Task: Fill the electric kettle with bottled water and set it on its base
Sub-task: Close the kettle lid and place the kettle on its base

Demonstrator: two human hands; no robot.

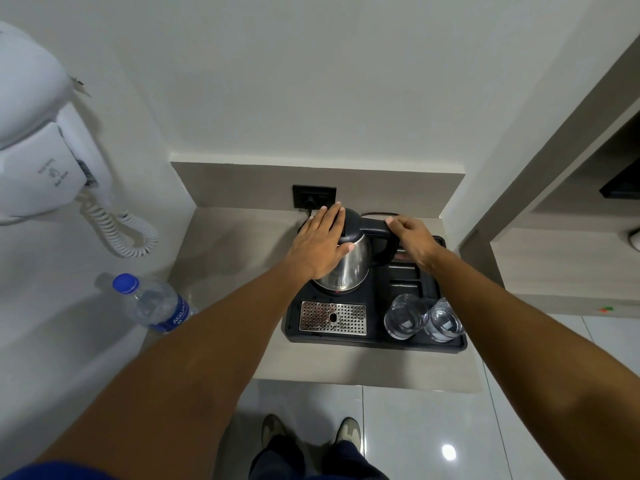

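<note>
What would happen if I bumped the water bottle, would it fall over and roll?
Probably it would tip: the water bottle stands tall and narrow near the counter's front edge. Being round, it would likely roll once down. Its blue cap is on, so it shouldn't spill, and thin clear plastic would probably dent, not break.

My kettle (346, 268) stands on the tray (377, 342), at its back left. In front of the kettle lies the drip grate (333, 317); two glasses (424, 318) sit front right. The bottle (154, 303) stands left of the tray, apart.
</note>
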